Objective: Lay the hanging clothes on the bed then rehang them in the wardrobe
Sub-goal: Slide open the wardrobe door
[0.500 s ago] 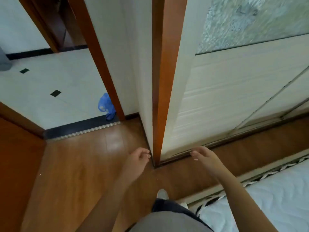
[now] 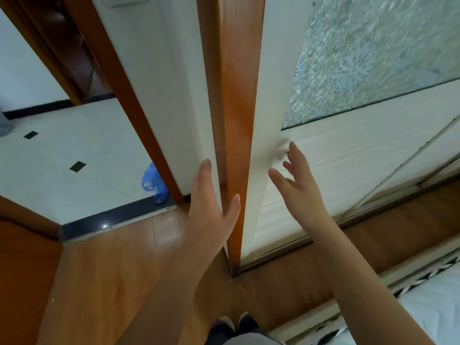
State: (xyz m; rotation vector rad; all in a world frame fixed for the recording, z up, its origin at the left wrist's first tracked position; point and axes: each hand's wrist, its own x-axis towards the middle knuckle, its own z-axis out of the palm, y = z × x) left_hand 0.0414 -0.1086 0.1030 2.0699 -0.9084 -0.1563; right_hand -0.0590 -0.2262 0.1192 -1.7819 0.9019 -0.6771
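Note:
The wardrobe stands in front of me with a cream sliding door [image 2: 348, 158] carrying a frosted patterned glass panel [image 2: 373, 58], and the door is closed. An orange wooden end post [image 2: 234, 95] runs down its left corner. My left hand [image 2: 211, 207] lies flat with straight fingers against that corner, thumb on the post's front. My right hand [image 2: 298, 185] is raised with spread fingers at the door's left part, fingertips at or just off its surface. No clothes or hangers are visible. The bed [image 2: 423, 307] with a white quilted cover shows at the lower right.
An open doorway on the left leads to a white tiled floor [image 2: 74, 158] with a blue plastic bag [image 2: 151, 180] by the door frame. Brown wooden flooring [image 2: 112, 257] lies under me, and my feet [image 2: 236, 322] are at the bottom. The gap between bed and wardrobe is narrow.
Both hands rose from low near the floor to mid height on the wardrobe. The left now rests on the corner post, the right has spread at the door. I stand closer.

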